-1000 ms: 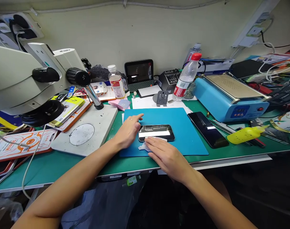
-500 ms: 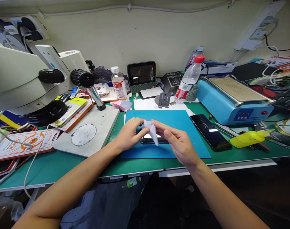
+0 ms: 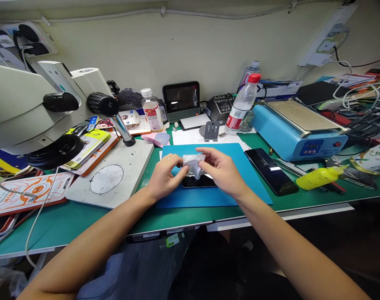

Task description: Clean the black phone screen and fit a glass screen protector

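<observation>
A small white wipe (image 3: 194, 161) is stretched between my two hands, its lower part hanging in folds. My left hand (image 3: 167, 175) pinches its left edge between thumb and fingers; a ring shows on one finger. Thumb and fingers of my right hand (image 3: 224, 171) close on its right side. Beneath the wipe, a dark phone (image 3: 197, 182) lies on the blue mat (image 3: 252, 187), partly hidden by my hands and the wipe. Farther right, a second black phone (image 3: 272, 173) rests near the mat's edge.
At left stands a microscope (image 3: 18, 108) over its pale base (image 3: 136, 160). A red-capped bottle (image 3: 242, 106) and a small phone stand (image 3: 211, 131) are behind the mat. To the right are a blue heating plate machine (image 3: 299, 129) and a yellow squeeze bottle (image 3: 317, 178).
My right hand has closed on the wipe's right side, where its fingers were straighter before. The wipe is now spread wider between both hands. The whole view has shifted slightly.
</observation>
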The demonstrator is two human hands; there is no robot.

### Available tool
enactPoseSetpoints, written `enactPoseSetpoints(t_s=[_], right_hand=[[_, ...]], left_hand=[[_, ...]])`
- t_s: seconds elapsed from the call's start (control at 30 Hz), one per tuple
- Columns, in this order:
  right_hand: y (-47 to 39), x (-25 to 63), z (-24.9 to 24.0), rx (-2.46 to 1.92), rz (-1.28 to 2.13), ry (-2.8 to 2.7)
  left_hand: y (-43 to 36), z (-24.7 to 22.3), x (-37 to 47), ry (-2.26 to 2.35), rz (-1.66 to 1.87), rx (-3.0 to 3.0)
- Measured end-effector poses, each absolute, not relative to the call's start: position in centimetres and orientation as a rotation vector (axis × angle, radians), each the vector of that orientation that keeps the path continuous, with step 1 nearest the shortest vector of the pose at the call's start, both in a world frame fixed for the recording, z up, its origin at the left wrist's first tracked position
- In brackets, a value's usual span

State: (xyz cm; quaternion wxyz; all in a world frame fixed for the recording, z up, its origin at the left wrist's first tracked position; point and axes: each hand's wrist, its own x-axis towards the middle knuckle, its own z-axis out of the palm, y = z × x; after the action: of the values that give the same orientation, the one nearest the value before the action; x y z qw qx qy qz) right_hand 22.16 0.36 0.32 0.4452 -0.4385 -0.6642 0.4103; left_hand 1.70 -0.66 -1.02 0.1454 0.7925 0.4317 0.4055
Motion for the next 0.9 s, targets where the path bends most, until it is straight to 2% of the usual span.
enactPoseSetpoints(t_s=[0.1, 0.27, 0.57, 0.73, 0.9], right_hand=[[3.1, 23.2, 1.3, -1.147, 0.905, -1.631], [6.6, 25.7, 1.3, -1.292, 0.754, -1.692], [0.8, 28.8, -0.8, -1.315, 0.637, -2.103], [0.1, 29.4, -1.6, -1.172, 0.539, -2.468], [0.5, 29.3, -2.5, -1.135, 0.472, -2.531]], left_hand=[[-0.6, -1.1, 1.8, 1.279, 1.124, 2.232], [-0.5, -1.1, 1.7, 1.335, 0.807, 2.304], [-0.4, -0.2, 0.5, 1.272, 0.378, 2.689], [-0.3, -0.3, 0.5, 1.272, 0.342, 2.661], [-0.1, -0.7, 0.6, 1.229, 0.459, 2.591]])
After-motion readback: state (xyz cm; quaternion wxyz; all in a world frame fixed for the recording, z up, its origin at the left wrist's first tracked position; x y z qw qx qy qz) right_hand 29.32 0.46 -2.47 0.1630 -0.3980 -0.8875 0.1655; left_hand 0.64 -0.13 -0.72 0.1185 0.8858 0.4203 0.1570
